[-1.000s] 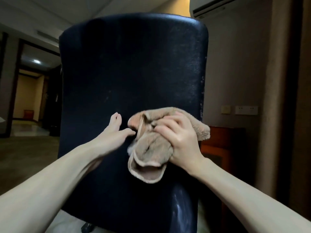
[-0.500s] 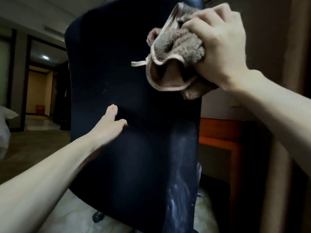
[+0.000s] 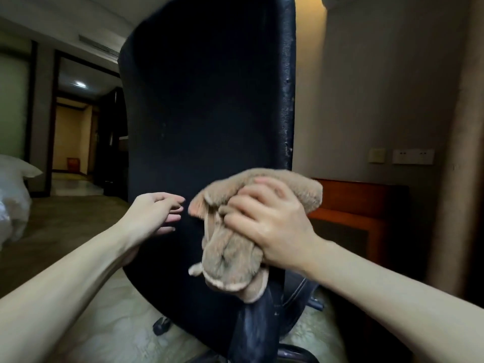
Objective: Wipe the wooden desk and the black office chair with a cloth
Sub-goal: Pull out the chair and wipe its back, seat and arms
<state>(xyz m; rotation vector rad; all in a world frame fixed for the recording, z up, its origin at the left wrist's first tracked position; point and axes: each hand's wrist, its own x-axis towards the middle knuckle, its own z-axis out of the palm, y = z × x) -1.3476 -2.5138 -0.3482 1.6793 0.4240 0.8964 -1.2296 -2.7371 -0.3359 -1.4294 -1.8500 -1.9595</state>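
1. The cloth (image 3: 237,247), tan and fluffy, is bunched against the lower right part of the chair (image 3: 207,121) back, near its right edge.
2. The right hand (image 3: 272,226) grips the cloth, fingers curled over its top, pressing it to the black surface.
3. The left hand (image 3: 154,214) holds nothing; its fingers are loosely spread, tips at the chair back just left of the cloth.
4. The wooden desk (image 3: 351,203) stands behind the chair on the right, against the wall.
5. A white bed (image 3: 13,195) edge shows far left.
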